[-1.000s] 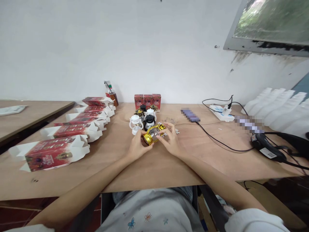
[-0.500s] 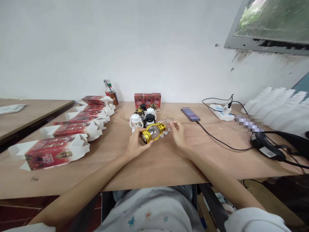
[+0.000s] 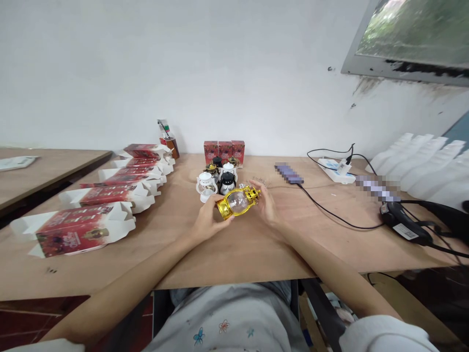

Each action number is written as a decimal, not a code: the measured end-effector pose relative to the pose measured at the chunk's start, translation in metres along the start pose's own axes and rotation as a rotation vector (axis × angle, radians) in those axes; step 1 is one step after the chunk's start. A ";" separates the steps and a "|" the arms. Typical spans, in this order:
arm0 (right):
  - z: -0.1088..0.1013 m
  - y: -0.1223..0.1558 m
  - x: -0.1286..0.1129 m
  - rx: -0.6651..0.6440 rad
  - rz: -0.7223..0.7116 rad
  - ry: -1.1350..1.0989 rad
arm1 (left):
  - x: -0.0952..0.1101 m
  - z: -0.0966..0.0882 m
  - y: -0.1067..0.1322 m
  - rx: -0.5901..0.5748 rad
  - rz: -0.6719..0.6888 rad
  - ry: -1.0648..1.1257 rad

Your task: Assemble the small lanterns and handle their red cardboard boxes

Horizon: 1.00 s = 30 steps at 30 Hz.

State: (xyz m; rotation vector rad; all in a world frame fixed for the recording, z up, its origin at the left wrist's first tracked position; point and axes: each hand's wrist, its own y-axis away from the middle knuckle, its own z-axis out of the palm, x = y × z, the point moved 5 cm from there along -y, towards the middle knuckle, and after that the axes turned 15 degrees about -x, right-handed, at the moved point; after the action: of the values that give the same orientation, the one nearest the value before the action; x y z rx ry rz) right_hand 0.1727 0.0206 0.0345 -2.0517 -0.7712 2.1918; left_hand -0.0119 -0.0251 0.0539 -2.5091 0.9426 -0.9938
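A small gold lantern (image 3: 239, 201) with a clear globe lies tilted in the air over the table, its base to the left and its vented top to the right. My left hand (image 3: 208, 218) is closed around the base. At the top end, the fingers of my right hand (image 3: 268, 205) curl about the cap; whether a small part is between them cannot be seen. Just beyond stand a white lantern (image 3: 206, 184), a black lantern (image 3: 227, 181) and several others. Thin wire pieces (image 3: 261, 182) lie behind my right hand, partly hidden.
Opened red-and-white boxes (image 3: 86, 229) line the left side. Three red boxes (image 3: 224, 151) stand by the wall. To the right are a phone (image 3: 289, 173) on a cable, a power strip (image 3: 335, 171), a black device (image 3: 405, 222) and stacked white shapes (image 3: 421, 164).
My right hand has come from the wire pieces to the top of the gold lantern. The lantern has shifted slightly right and turned a little in my left hand.
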 end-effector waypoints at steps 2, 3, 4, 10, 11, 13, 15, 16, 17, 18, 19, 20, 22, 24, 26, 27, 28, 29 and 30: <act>0.001 0.000 0.001 -0.008 0.026 -0.081 | -0.002 0.001 0.000 -0.002 -0.008 -0.004; 0.002 0.000 0.001 -0.013 0.037 -0.106 | -0.003 0.002 -0.001 -0.002 -0.004 -0.005; 0.003 0.000 0.001 -0.023 0.043 -0.121 | -0.003 0.002 -0.001 -0.007 0.003 -0.006; 0.007 0.002 -0.002 -0.127 0.040 -0.045 | -0.003 0.005 -0.002 -0.069 0.016 -0.011; 0.007 0.002 -0.001 -0.133 0.046 -0.028 | -0.003 0.006 -0.002 -0.080 0.006 -0.007; 0.007 0.001 0.001 -0.144 0.049 -0.018 | -0.003 0.006 -0.002 -0.094 -0.011 -0.002; 0.008 0.000 0.003 -0.164 0.039 -0.019 | -0.003 0.007 -0.002 -0.109 -0.021 0.000; 0.008 0.000 0.003 -0.175 0.034 -0.014 | -0.003 0.007 -0.002 -0.118 -0.026 0.001; 0.008 -0.001 0.004 -0.185 0.031 -0.005 | -0.003 0.008 -0.002 -0.130 -0.032 0.003; 0.008 -0.001 0.005 -0.192 0.033 0.006 | -0.002 0.008 -0.002 -0.141 -0.035 0.004; 0.008 -0.001 0.006 -0.195 0.039 0.014 | -0.002 0.009 -0.002 -0.150 -0.036 0.006; 0.008 0.000 0.007 -0.194 0.046 0.020 | -0.001 0.009 -0.002 -0.155 -0.033 0.007; 0.007 0.000 0.008 -0.176 0.054 0.025 | 0.001 0.008 -0.002 -0.156 -0.023 0.012; 0.005 0.001 0.006 -0.145 0.041 0.021 | 0.002 0.008 -0.002 -0.152 -0.009 0.018; 0.003 0.002 0.002 -0.111 0.018 0.015 | 0.003 0.008 -0.002 -0.147 0.006 0.021; 0.002 0.003 0.001 -0.089 0.014 0.010 | 0.003 0.008 -0.002 -0.147 0.015 0.018; 0.000 0.004 0.001 -0.065 0.020 0.004 | 0.003 0.008 -0.002 -0.149 0.022 0.012; -0.001 0.004 0.001 -0.040 0.033 -0.003 | 0.003 0.009 -0.002 -0.155 0.028 0.005; -0.001 0.005 0.001 -0.021 0.049 -0.011 | 0.002 0.010 -0.002 -0.164 0.030 -0.002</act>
State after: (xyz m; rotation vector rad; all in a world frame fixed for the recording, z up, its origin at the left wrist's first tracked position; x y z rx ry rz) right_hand 0.1752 0.0172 0.0319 -2.0914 -0.7557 2.2321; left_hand -0.0031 -0.0252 0.0489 -2.6187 1.0998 -0.9400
